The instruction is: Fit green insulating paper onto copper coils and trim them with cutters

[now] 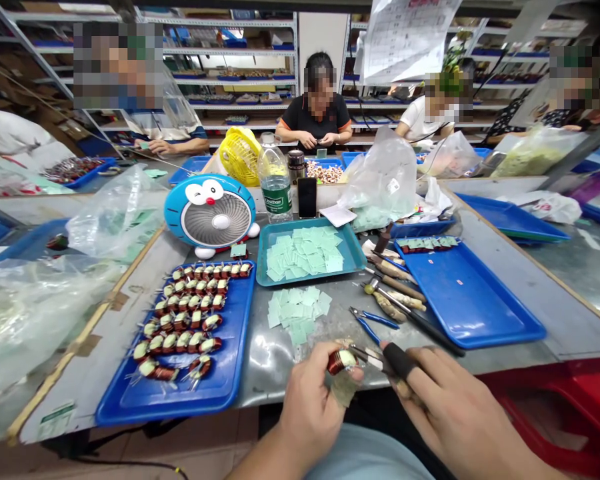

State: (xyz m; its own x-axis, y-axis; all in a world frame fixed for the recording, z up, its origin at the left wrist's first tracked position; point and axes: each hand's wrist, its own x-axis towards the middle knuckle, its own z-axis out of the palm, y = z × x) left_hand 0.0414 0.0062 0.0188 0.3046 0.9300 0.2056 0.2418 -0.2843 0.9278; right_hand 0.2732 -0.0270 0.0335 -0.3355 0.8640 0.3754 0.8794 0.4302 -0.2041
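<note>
My left hand [307, 393] is closed around a small copper-wound coil [341, 362] with a pale top, and its thumb wears a tan wrap. Fingers of my right hand [445, 393], one in a black sleeve, are wrapped round a metal-tipped hand tool [373, 358]. Its tip meets or nearly meets the coil's right side; the grip hides much of the tool, so its exact kind cannot be made out. Left of my hands, a blue tray [227, 380] bears rows of similar coils [183, 303]. Beyond them lies a loose pile of pale green square sheets [300, 308] on the metal table.
A teal tray [350, 243] holds more green sheets. Blue-handled cutters [375, 320], a hammer [405, 310] and other tools lie to the right, beside another blue tray [485, 307] with a row of coils. A cartoon fan [210, 213] and a bottle [276, 187] stand behind; co-workers sit opposite.
</note>
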